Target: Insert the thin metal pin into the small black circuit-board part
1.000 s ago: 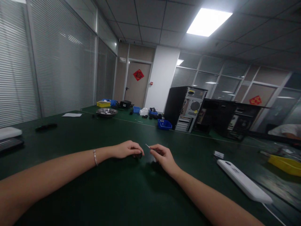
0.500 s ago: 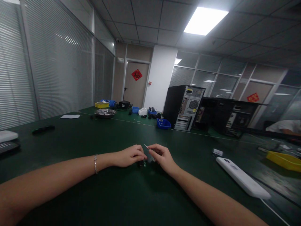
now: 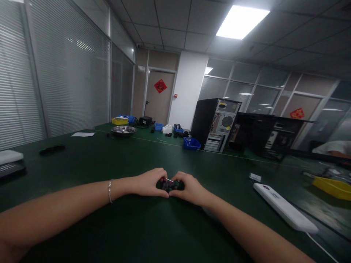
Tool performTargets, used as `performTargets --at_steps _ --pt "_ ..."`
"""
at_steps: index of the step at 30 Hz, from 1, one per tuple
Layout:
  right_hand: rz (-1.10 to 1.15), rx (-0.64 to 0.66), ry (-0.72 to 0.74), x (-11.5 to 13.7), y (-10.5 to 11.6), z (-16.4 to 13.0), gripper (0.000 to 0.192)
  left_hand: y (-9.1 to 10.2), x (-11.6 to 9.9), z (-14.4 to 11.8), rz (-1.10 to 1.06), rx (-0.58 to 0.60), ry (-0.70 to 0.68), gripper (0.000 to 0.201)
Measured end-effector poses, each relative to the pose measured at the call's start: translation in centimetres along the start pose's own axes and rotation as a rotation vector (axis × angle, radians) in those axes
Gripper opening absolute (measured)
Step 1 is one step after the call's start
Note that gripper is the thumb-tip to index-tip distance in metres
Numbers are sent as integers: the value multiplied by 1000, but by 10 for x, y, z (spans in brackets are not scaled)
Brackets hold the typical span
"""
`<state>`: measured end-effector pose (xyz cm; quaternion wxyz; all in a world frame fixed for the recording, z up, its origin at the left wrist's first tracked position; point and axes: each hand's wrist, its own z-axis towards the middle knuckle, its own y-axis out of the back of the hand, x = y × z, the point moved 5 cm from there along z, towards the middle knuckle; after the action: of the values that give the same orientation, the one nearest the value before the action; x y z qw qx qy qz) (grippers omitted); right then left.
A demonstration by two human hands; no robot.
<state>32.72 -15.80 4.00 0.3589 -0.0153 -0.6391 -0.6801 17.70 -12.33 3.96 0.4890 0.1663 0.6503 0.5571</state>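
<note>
Right hand (image 3: 190, 188): joining the left hand (image 3: 150, 182) at the dark part (image 3: 166, 186), both apparently working it together.
Grip: both hands are grasping the part.
Part: sitting between them, over the near counter (image 3: 142, 230).
Rod (image 3: 169, 180): now spanning toward both hands; earlier, jutting from the right alone.

1. Between the left hand (image 3: 153, 181) and right hand (image 3: 189, 188) there is hardly any gap; the thumb tips meet or nearly meet.
2. Ahead of both, the smooth dark-green tabletop (image 3: 153, 155) leaves a free lane up to the open blue plastic bin (image 3: 192, 143) and tall black metal computer tower (image 3: 203, 122).
3. Rightward, the long white plastic power strip (image 3: 285, 208) bars a low path to the yellow plastic tray (image 3: 333, 189).
</note>
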Motion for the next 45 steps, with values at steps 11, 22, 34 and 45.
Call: performTargets --at_steps 11,22,34,45 --pt "38 -74 42 -3 0 -1 24 -2 30 13 -696 -54 31 50" --pt "275 -407 131 1 5 -2 17 -13 2 7 -824 -82 -14 46" --pt "244 -432 158 10 5 -6 14 -14 -5 6 -822 -162 -19 42" --pt "14 -360 172 16 8 -8 20 -9 -3 4 -765 -203 -9 39"
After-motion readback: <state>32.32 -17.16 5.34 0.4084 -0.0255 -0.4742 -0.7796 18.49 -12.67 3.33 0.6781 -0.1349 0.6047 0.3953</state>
